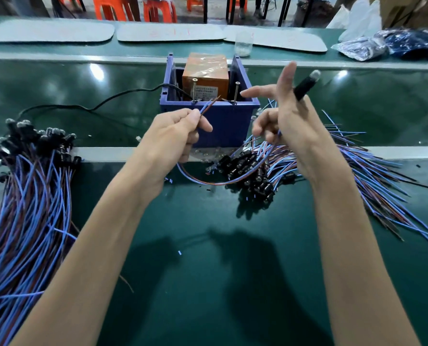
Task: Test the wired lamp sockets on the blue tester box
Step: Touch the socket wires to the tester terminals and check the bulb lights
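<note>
While left hand pinches wire ends, right hand hides its grip on the socket.

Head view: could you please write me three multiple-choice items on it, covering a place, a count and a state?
1. Where is the orange block? A. On the left wire pile. B. Inside the blue tester box. C. On the floor.
2. How many screws stand upright at the box's front wall? A. One. B. Two. C. Four.
3. What is the left hand doing? A. Lying flat on the table. B. Gripping a screw. C. Pinching the wire ends.
Answers: 1 B, it sits between the box's walls; 2 B, one stands at each side of the rim; 3 C, it grips the blue and brown ends, while the right hand holds the lamp socket.
</note>
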The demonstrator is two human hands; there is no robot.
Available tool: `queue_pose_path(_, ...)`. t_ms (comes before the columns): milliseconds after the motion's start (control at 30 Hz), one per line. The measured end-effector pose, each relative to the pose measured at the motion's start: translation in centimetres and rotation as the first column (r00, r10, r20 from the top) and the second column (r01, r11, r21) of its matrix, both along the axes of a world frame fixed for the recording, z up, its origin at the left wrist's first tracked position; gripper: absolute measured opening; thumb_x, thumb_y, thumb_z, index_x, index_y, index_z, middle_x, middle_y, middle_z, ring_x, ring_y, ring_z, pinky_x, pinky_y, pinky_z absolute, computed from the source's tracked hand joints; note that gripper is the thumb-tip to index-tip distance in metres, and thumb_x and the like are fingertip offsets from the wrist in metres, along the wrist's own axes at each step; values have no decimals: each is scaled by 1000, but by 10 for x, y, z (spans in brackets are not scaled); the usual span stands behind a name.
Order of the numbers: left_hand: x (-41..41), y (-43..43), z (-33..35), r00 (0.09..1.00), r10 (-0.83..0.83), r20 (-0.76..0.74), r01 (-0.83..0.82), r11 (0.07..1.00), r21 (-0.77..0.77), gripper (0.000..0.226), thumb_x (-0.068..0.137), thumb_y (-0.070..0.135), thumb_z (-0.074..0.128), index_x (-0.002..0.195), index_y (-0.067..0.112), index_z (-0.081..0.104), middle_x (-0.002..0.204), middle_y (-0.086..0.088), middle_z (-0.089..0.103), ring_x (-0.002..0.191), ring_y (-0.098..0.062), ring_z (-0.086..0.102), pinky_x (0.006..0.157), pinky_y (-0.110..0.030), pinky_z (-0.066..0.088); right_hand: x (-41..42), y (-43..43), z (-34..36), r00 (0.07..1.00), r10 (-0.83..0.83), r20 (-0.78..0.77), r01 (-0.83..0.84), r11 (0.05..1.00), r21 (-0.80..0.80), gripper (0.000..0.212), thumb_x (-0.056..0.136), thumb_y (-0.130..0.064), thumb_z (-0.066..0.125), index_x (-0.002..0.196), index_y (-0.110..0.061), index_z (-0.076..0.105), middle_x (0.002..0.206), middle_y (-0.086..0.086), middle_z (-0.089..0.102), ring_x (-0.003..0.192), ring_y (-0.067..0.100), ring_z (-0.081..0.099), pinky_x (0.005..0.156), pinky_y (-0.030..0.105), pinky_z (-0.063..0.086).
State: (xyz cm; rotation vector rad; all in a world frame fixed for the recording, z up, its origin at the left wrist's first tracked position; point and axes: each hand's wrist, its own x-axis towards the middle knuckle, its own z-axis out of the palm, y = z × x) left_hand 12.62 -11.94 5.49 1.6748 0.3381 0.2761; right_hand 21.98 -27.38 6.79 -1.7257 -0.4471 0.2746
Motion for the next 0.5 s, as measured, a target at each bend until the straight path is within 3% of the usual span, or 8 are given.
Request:
queue_pose_path(133, 4, -10, -1, 999, -27, 39, 35, 977, -213, 31, 104, 12, 35, 89, 12, 62, 58, 8, 33, 47, -4, 24, 44, -14, 21, -7, 17, -5, 994, -56, -93, 81, 952, 294, 72, 100, -56, 19, 74, -18, 74, 49, -4, 34, 41, 6, 24, 38, 16, 22)
queue_pose_path(267, 6, -19, 1, 986, 132, 97, -85, 919, -384, 27, 101, 12, 44, 90, 15, 68, 60, 9, 46, 57, -2, 39, 52, -12, 34, -12, 27, -11, 991, -79, -109, 112, 937, 332, 40, 97, -34, 54, 73, -10, 73, 49, -7, 24, 43, 7, 19, 41, 18, 19)
queue_pose_path(367, 6, -21, 1, 969, 221, 109, -146, 870, -472, 21, 99, 13, 49, 93, 16, 69, 61, 7, 46, 59, -3, 41, 54, -13, 38, -14, 26, -14, 998, 15, -68, 1, 973, 229, 28, 94, -25, 60, 76, -8, 74, 51, -7, 33, 42, 4, 25, 40, 13, 22)
queue_pose_path(500, 6, -28, 1, 952, 270, 142, -156, 831, -534, 14, 95, 10, 54, 92, 15, 66, 71, 3, 55, 55, -4, 49, 55, -14, 43, -20, 32, -14, 983, 167, -79, -151, 973, 174, 18, 90, -18, 66, 80, -5, 73, 59, -5, 63, 48, 2, 47, 45, 9, 36)
